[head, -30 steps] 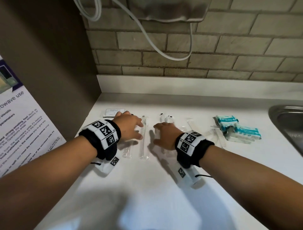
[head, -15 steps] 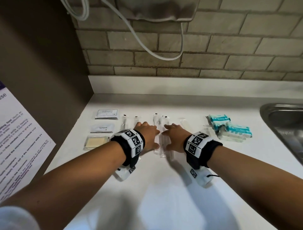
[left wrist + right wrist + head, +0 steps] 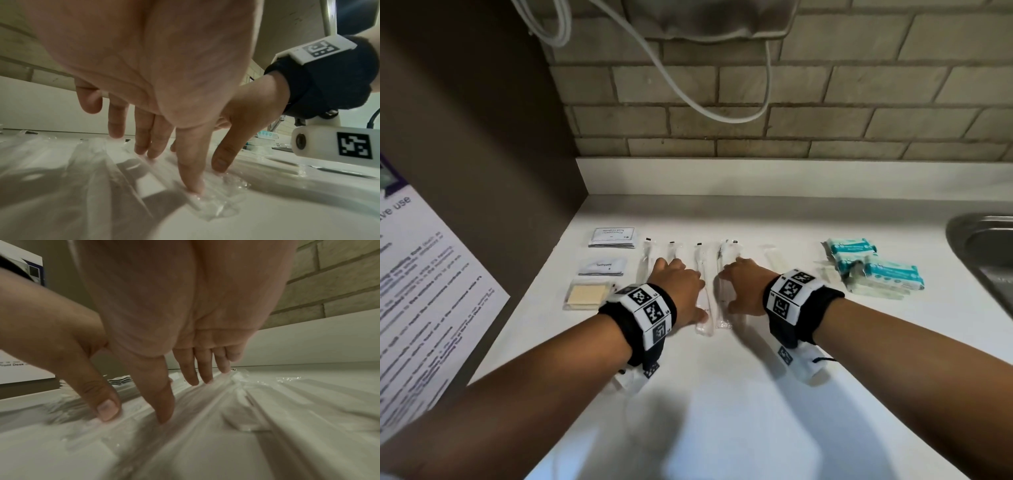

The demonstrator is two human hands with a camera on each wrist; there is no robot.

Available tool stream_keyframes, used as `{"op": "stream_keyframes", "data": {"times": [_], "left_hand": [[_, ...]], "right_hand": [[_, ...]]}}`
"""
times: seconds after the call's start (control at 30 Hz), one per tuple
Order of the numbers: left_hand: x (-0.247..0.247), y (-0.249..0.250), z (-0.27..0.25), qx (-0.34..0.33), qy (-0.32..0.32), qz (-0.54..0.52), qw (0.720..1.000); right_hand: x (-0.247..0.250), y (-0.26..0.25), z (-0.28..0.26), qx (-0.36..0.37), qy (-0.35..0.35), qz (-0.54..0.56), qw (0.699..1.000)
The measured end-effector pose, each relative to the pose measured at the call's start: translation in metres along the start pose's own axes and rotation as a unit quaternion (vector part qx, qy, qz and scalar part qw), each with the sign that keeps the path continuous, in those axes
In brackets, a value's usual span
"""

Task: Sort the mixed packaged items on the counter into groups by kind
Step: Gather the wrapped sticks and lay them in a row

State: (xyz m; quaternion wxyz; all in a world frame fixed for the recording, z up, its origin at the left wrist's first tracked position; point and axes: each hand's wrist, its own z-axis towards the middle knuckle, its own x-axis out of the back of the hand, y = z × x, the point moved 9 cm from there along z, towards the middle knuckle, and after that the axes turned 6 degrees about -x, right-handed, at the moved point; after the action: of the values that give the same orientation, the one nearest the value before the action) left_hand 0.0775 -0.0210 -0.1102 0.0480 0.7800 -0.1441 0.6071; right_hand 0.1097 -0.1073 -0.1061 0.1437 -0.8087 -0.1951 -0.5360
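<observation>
Head view: our left hand [image 3: 681,291] and right hand [image 3: 744,289] press flat-fingered on wrapped toothbrushes [image 3: 703,287]; sachets [image 3: 613,238] and tissue packs [image 3: 873,267] look grouped already.

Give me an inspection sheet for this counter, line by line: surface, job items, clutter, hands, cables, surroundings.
Surface: white counter, lit, hand shadows on it.
Job's things: shampoo sachets, toothpaste sachets and soap in a column at left; clear toothbrush packs side by side in the middle; teal packs piled at right.
Clutter: nothing seen.
Hands: left hand and right hand flat, straight fingers pressing the toothbrush packs.
Cables: white cable looping down the brick wall.
Surroundings: sink at right; notice at left.
</observation>
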Motion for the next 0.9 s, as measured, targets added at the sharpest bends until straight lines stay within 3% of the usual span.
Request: {"op": "stream_keyframes", "data": {"times": [0.5,0.7,0.9], "left_hand": [[0.003,-0.001,-0.001,0.003,-0.024,0.006,1.000],[0.013,-0.014,-0.002,0.052,0.026,-0.099,0.993],[0.019,0.009,0.009,-0.016,0.028,-0.080,0.996]], "right_hand": [[-0.005,-0.004,-0.004,0.033,-0.004,-0.020,0.999],[0.020,0.014,-0.014,0.028,0.039,0.047,0.998],[0.013,0.025,-0.016,-0.011,0.010,0.007,1.000]]}}
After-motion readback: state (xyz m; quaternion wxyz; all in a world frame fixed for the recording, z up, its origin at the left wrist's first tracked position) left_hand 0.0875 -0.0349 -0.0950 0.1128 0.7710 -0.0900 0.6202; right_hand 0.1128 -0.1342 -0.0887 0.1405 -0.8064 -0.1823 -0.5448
